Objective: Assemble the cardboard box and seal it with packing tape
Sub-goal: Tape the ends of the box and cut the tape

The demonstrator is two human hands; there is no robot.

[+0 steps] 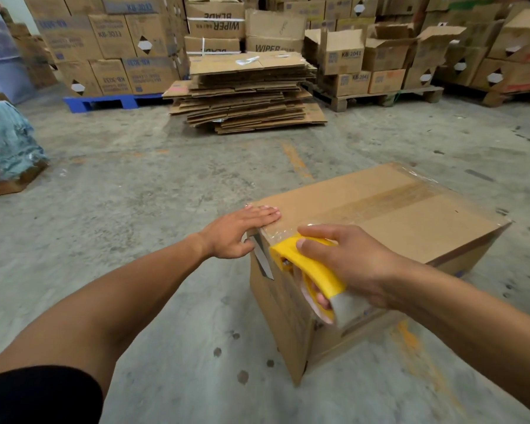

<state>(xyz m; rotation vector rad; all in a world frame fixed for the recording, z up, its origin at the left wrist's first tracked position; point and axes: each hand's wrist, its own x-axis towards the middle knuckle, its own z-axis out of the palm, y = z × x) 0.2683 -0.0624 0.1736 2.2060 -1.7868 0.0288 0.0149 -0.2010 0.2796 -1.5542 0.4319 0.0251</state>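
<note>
At the far left a cloth-covered bundle (pixel 6 142) sits on the floor (pixel 135 185), apart from the work. The left hand (pixel 239 232) lies flat on the near corner of the cardboard box (pixel 410 228), fingers (pixel 265 213) straight and holding nothing, probably to pin the box and smooth the tape end so it sticks. Just right of it, the right hand (pixel 343 258) has its fingers curled around the yellow tape dispenser (pixel 311 270), pressed against the box's near top edge, seemingly to carry the clear tape (pixel 380 200) over onto the side. The box rests on the floor, flaps closed, 1 strip along its seam. A stack of flat cardboard (pixel 245 93) waits behind.
</note>
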